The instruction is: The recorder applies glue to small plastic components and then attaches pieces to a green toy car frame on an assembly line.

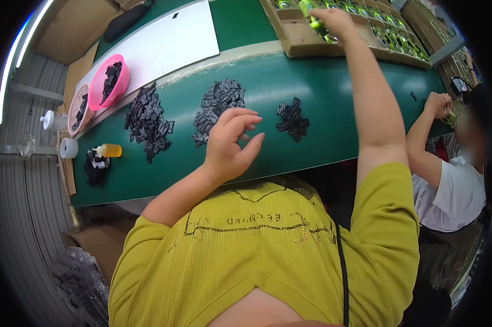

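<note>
My right hand [336, 24] reaches to the far side of the bench, over a shallow cardboard tray [311, 50]. Its fingers are closed on a bright green plastic part [307, 10], whose exact kind I cannot make out. My left hand [231, 143] hovers near the bench's front edge, fingers loosely bent and thumb apart, with nothing in it. Just beyond it lies a heap of dark grey plastic pieces [224, 95]. To its left is a larger pile of black pieces [148, 121], and a small black pile [293, 121] lies to its right.
Several similar green parts [393, 38] fill the tray's right side. A pink basin [110, 82] and a pale pink basket [80, 111] hold black pieces at left, near a bottle of yellow liquid [111, 150] and a tape roll [69, 148]. A co-worker's hand [438, 104] is at right.
</note>
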Demonstrator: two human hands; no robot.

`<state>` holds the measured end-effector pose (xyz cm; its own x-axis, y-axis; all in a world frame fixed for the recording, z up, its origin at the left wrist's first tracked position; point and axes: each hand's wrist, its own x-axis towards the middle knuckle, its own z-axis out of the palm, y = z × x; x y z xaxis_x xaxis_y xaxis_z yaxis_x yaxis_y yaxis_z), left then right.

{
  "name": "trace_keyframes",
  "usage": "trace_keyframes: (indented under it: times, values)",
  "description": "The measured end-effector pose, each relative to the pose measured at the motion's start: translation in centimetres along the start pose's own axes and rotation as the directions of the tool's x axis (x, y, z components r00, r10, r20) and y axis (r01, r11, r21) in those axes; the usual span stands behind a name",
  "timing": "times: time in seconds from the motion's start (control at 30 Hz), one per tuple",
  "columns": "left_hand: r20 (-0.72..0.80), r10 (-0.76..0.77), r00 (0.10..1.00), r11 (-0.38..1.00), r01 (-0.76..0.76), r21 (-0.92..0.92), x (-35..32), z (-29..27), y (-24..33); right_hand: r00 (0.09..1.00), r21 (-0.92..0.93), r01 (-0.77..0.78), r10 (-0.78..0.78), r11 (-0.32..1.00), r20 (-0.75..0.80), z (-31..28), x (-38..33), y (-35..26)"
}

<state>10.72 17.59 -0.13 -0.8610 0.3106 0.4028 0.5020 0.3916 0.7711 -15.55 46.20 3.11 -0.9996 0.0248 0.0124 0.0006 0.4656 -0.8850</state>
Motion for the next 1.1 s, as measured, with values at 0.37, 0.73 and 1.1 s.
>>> trace_keyframes:
  times: [0.37, 0.73, 1.1]
  values:
    - [0.271, 0.462, 0.845, 0.691, -0.534, 0.488, 1.1, 1.8, 3.4, 0.677, 0.368, -0.385, -0.013, 0.847, 0.736, 3.6, -26.0, 0.4]
    - [0.396, 0.051, 0.917, 0.979, -0.124, 0.161, -4.9, -0.9, 1.9, 0.750, -0.563, 0.567, -0.659, 0.602, 0.051, 8.7, -25.4, 1.8]
    - [0.431, -0.002, 0.902, 0.980, -0.085, 0.182, -2.3, 0.7, 2.6, 0.699, -0.682, 0.550, -0.712, 0.482, 0.061, 2.8, -13.9, 8.8]
